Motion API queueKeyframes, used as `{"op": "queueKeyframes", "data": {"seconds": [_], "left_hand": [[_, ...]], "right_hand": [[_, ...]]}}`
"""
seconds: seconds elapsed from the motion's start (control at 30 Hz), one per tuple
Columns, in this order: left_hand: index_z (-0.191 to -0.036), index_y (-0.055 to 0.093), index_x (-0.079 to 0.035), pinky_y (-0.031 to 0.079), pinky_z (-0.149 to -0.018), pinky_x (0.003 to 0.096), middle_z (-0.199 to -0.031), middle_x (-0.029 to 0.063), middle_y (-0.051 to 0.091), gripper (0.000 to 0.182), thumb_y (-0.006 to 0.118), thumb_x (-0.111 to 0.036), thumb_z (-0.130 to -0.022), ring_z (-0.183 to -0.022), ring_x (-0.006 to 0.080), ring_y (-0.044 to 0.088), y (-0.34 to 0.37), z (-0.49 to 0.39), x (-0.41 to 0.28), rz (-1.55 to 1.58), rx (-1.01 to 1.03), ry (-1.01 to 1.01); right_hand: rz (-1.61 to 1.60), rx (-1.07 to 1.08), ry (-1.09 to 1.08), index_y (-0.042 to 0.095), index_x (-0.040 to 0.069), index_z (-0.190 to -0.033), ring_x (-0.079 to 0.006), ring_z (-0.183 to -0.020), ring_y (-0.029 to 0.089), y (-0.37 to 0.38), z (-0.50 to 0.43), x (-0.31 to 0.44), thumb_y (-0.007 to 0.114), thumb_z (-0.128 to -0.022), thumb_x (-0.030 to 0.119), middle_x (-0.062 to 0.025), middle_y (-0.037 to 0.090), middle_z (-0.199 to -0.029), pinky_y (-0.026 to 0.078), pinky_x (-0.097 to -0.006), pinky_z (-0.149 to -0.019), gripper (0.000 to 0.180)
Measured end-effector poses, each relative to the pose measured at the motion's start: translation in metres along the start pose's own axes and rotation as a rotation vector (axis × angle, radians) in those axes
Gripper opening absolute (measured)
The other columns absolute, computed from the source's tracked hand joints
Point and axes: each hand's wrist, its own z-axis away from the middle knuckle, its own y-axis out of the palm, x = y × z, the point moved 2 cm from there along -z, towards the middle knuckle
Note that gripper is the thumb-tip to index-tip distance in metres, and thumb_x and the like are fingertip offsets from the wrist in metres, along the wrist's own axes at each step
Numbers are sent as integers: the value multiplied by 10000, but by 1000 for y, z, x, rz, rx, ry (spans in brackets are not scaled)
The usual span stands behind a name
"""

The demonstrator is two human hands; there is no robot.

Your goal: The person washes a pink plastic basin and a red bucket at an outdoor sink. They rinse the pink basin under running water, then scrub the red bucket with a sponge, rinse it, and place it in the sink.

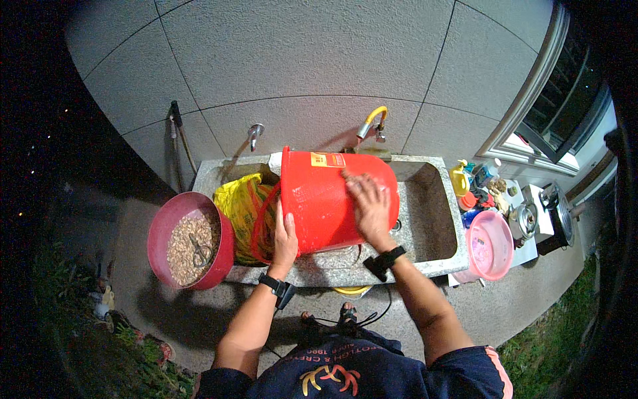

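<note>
A red plastic bucket [324,204] lies on its side across the stone double-basin sink [319,273], its mouth facing left. My left hand [285,237] grips the bucket's rim at the near side. Against the bucket's wall, toward its base, rests my right hand [370,207] with the fingers spread; what may be under its palm is hidden. A sticker [327,159] is on the bucket's upper side. The red handle [259,224] hangs beyond the mouth, over a yellow plastic bag [239,199] in the left basin.
Left of the sink is a dark red tub [162,249] of small pale pieces, with scissors [200,252] on top. Two taps, one chrome [255,134] and one with a yellow hose [376,115], project from the wall. A pink basin [491,244], bottles and pots crowd the right.
</note>
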Motion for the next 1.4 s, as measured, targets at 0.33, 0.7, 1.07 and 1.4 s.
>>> {"op": "queueKeyframes", "data": {"seconds": [0.33, 0.7, 1.07, 1.4], "left_hand": [[-1507, 238, 10, 309, -1117, 382, -1471, 242, 405, 574, 381, -310, -1052, -1378, 328, 386, -14, 36, 33, -58, 32, 90], [-1418, 412, 9, 316, -1110, 365, -1410, 183, 482, 545, 313, -395, -1067, -1313, 281, 446, -17, -56, -1, 94, -109, 3], [-1471, 374, -28, 387, -1076, 378, -1469, 175, 456, 467, 360, -245, -1058, -1339, 310, 463, -23, 0, -16, -61, -117, 143], [-1490, 328, 8, 304, -1133, 345, -1526, 169, 382, 494, 320, -244, -1066, -1396, 279, 386, -21, 19, -7, -30, -98, 168]], "right_hand": [[-340, 7, -53, 521, 95, -1366, -362, -1294, 478, -12, -39, -94, 502, -843, -3, -180, 520, -1397, 366, -455, -1106, 533], [-238, -173, -300, 530, 105, -1368, -390, -1410, 327, -11, 5, 0, 518, -789, -77, -113, 474, -1461, 236, -505, -1179, 607], [-126, -8, -385, 488, -1, -1343, -396, -1263, 441, 57, -84, 114, 477, -868, 118, -193, 517, -1338, 354, -514, -1065, 490], [-323, 588, -327, 611, 7, -1014, -428, -868, 659, 124, -182, 73, 466, -923, 116, -289, 648, -897, 480, -510, -719, 203]]}}
